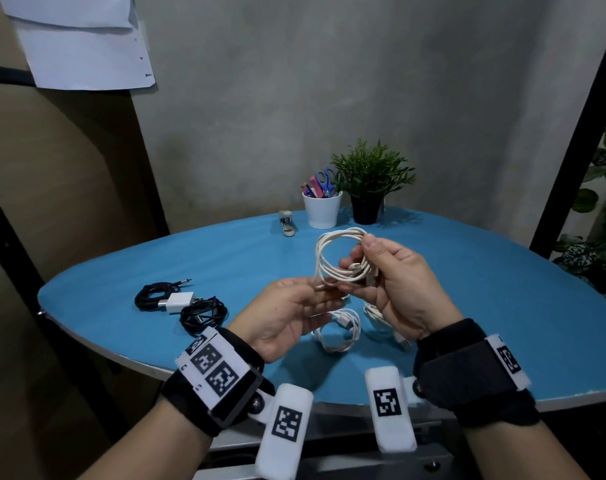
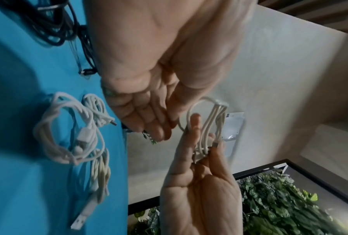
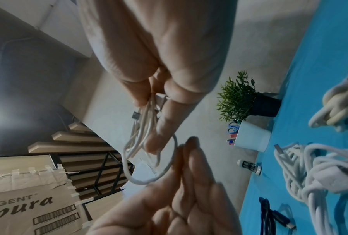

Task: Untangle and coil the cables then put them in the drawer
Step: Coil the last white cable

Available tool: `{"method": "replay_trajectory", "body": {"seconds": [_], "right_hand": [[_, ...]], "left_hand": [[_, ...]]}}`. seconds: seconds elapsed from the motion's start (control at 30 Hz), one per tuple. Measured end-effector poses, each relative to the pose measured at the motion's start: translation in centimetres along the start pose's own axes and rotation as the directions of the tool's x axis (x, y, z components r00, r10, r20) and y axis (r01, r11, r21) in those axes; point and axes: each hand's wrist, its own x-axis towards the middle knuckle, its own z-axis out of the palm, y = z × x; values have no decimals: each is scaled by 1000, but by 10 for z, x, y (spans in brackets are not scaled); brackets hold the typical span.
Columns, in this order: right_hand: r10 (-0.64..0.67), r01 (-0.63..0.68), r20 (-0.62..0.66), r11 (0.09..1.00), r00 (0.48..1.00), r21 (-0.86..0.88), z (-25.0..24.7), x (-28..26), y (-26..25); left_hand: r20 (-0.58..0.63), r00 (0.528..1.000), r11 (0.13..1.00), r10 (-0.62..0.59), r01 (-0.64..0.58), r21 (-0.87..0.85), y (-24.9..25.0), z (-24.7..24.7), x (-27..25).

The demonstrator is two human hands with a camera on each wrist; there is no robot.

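My right hand (image 1: 360,258) pinches a coiled white cable (image 1: 329,258) between thumb and fingers and holds it above the blue table (image 1: 502,306). In the right wrist view the coil (image 3: 148,143) hangs from those fingers. My left hand (image 1: 315,292) lies palm up beside it, and its straight fingers (image 3: 189,159) touch the coil's lower loop. Two more white cable bundles (image 1: 339,330) (image 2: 68,135) lie on the table under my hands. Black cable bundles (image 1: 204,313) and a white charger (image 1: 180,301) lie to the left. I see no drawer that I can identify.
At the back of the table stand a white cup (image 1: 322,209) with scissors and pens, a potted plant (image 1: 367,188) and a small stapler (image 1: 287,225). A black shelf frame (image 1: 578,133) with leafy plants stands at the right. The table's near edge (image 1: 139,365) is close to my wrists.
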Motion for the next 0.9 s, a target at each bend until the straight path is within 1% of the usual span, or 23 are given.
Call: {"method": "replay_trajectory", "body": {"seconds": [0.1,0.13,0.2,0.23,0.3,0.37,0.4,0.5,0.6,0.7,0.8,0.9], "right_hand": [[4,-4,-26,999,1000,-32,-1,0,2],[9,-10,-24,999,1000,-43,0,-1,3],[24,-25,-14,997,1000,-72,3,-2,5],[34,-34,-10,995,999,-92,4,-3,6],[47,-45,6,988,999,-145,6,-4,8],[53,-46,31,982,998,-182,6,-5,9],[56,-48,40,983,998,-176,5,-6,9],[70,-61,81,993,994,-101,1,-7,9],[98,-93,150,995,984,-37,-1,-8,8],[97,-96,226,995,969,-15,-3,-9,9],[45,-24,241,996,969,-91,-5,-9,14],[17,23,211,983,977,-183,-5,-7,17]], "left_hand": [[55,998,1000,2,-3,24,9,-1,-6],[49,999,999,20,-22,44,12,1,-8],[-10,993,981,118,-115,155,14,8,-6],[-40,982,956,184,-170,240,14,10,-4],[-68,949,877,308,-255,407,15,11,1],[-66,931,820,360,-282,499,17,9,4],[-62,933,811,354,-273,517,17,7,6],[-60,952,852,301,-240,465,16,5,10],[-105,968,935,230,-190,301,12,5,12],[-158,971,974,181,-154,169,10,6,12],[-165,967,973,192,-167,157,11,7,12],[-154,955,949,253,-214,232,11,6,11]]}}
